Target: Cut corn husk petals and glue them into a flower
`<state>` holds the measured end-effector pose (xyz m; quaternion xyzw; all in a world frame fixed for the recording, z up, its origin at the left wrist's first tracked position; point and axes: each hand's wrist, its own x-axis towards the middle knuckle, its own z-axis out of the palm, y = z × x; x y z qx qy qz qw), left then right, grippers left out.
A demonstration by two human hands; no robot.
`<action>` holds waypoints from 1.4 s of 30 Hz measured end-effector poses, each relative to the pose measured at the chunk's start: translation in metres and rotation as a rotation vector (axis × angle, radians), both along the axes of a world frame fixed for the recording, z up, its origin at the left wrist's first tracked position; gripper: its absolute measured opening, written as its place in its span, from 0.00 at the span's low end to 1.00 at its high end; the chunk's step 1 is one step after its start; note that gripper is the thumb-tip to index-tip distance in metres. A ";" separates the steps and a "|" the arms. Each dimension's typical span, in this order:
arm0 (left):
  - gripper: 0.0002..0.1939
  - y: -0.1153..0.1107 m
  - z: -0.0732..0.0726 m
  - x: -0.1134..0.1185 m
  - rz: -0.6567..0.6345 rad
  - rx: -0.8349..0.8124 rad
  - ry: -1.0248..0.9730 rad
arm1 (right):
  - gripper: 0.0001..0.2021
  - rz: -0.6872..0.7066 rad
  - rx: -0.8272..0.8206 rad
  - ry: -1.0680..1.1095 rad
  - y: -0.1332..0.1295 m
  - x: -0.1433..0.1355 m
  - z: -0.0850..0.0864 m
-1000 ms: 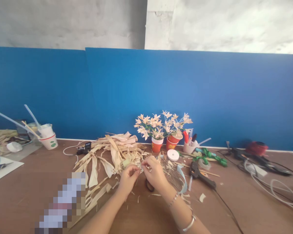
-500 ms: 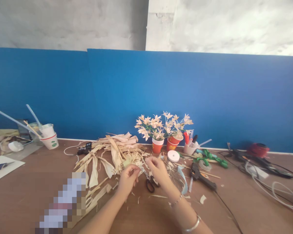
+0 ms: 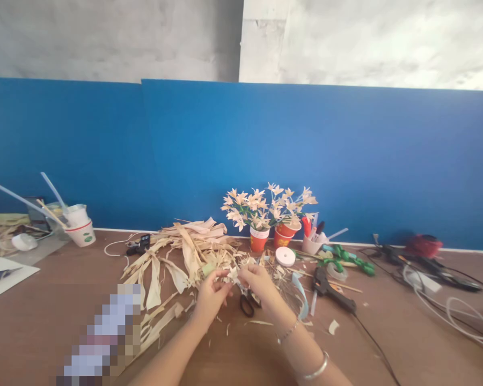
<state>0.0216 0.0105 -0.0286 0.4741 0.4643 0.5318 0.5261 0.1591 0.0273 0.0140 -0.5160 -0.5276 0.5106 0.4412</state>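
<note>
Between my two hands is a small pale corn-husk flower [image 3: 232,275] with pointed petals. My left hand [image 3: 212,296] pinches it from the left with thumb and fingertips. My right hand [image 3: 257,280] is closed at the flower's right edge, its bent fingertips on a petal; the exact grip is partly hidden. Just below them lie black-handled scissors [image 3: 247,305] on the table, their blades pointing away under my hands. Dry husk strips [image 3: 191,244] are heaped behind and to the left, with scraps scattered around.
Red paper cups [image 3: 258,242] hold finished pale flowers [image 3: 253,203] at the back. Nearby are a white tape roll [image 3: 285,257], a cup of tools [image 3: 312,245], green tape pieces [image 3: 352,260] and a glue gun [image 3: 334,290] with a trailing cord. Cables [image 3: 451,305] lie right; a blue partition [image 3: 241,139] stands behind.
My right hand has come slightly down and nearer my left hand. The small pale flower now shows clearly between the fingertips. The things on the table have stayed put.
</note>
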 end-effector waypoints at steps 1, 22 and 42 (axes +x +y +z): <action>0.20 0.000 0.001 0.000 0.003 -0.003 -0.004 | 0.10 -0.001 0.006 -0.001 0.000 0.000 0.000; 0.12 0.004 -0.008 -0.003 0.086 0.127 -0.029 | 0.09 -0.036 0.019 -0.015 -0.004 -0.011 -0.005; 0.11 0.001 0.000 -0.003 0.065 0.147 -0.084 | 0.08 0.049 0.006 0.035 -0.006 -0.007 0.001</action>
